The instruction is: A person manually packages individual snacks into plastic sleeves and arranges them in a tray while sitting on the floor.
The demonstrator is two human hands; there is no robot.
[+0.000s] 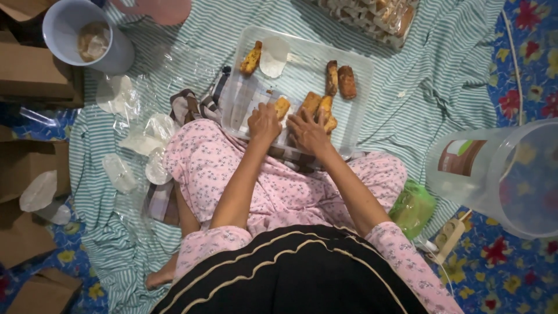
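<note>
**Hidden and cut off**

The fingertips of the left hand (263,123) and right hand (308,132) curl out of sight over golden-brown pastry pieces (318,108); whether either grip closes on one cannot be told. The near rim of the clear rectangular plastic tray (360,75) is hidden behind both hands. The clear plastic jug (500,174) and the wrapped tray of baked goods (378,17) are cut by the frame's edges.

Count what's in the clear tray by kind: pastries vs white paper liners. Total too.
Inside the clear tray:
Golden-brown pastries: 7, namely one far left, two far right, and four by the hands
White paper liners: 1
Total: 8
</note>
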